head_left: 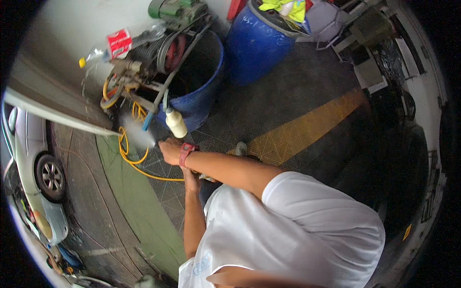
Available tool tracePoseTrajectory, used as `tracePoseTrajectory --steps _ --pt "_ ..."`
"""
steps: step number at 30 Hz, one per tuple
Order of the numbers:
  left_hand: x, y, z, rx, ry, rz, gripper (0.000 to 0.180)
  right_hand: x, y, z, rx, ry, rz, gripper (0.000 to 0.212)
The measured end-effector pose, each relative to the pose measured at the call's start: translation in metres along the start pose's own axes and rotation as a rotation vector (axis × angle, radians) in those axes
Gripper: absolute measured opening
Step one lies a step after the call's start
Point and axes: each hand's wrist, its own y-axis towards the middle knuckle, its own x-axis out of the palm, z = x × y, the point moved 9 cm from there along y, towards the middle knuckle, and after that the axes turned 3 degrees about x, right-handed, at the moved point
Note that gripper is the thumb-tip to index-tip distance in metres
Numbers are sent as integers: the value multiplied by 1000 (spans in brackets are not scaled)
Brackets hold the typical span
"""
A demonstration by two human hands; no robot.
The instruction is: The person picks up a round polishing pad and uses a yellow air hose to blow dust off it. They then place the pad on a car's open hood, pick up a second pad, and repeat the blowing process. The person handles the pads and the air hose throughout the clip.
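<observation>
My right hand (169,150), with a red watch on its wrist, is closed around a spray gun (154,144). Only the gun's tip shows, and a white mist (139,133) fans out from it toward the upper left. My left hand (191,180) is just below the right wrist; its fingers are mostly hidden. A yellow hose (161,178) runs along the floor up to the left hand, but where it joins is hidden. Just beyond my right hand, a cream spray bottle (176,124) hangs against a blue barrel (192,108).
An air compressor with a green motor (178,10) stands over the barrel, with a red-and-white box (119,43) on it. Another blue barrel (261,43) holds bright yellow cloth (288,7). Grating with a yellow stripe (307,125) covers the floor. A car (36,158) stands at left.
</observation>
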Motion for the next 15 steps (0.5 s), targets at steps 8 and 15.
tracePoseTrajectory --steps 8,15 --pt "73 27 -4 32 51 -139 70 7 -6 -5 -149 -180 -55 15" --pt "106 49 -33 -172 -421 31 69 -89 -60 85 -206 170 59 38"
